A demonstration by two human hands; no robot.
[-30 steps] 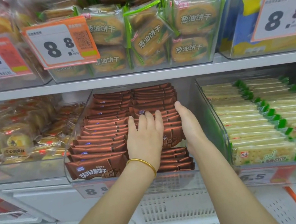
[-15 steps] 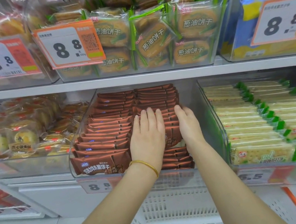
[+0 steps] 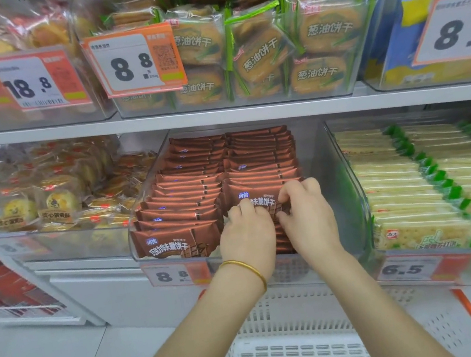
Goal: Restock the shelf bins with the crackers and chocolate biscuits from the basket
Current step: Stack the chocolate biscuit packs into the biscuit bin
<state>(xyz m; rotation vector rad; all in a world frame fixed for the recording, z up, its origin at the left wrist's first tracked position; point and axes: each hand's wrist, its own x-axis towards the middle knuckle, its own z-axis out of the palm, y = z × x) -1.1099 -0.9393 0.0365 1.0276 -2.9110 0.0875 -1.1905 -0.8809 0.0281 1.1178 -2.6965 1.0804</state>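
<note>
On the far left a bin of yellow cakes (image 3: 47,205) sits apart from our work, so nothing there is at risk. Next comes the clear bin (image 3: 349,185) with two rows of brown chocolate packs; the left row (image 3: 183,208) stands tidy, its front pack upright against the bin's front wall. Our left hand (image 3: 248,235), a gold bangle (image 3: 247,267) at its wrist, curls its fingers over the front pack of the right row (image 3: 261,171), and our right hand (image 3: 308,219) pinches the same pack from the other side, so both hands are closed on it and neither is spread flat. We judge that we are seating the front of that row. The danger, as we read it, is that the packs stand on edge and lean on each other: if we let go before the front one is braced, the row may slump forward, or slide into the lower stack beneath our hands. Squeezing hard could crack the biscuits inside. To the right, the green cracker bin (image 3: 413,181) looks full and level. Below, the white basket (image 3: 302,353) shows only bare mesh in the part we can see, so we cannot tell whether stock remains.
</note>
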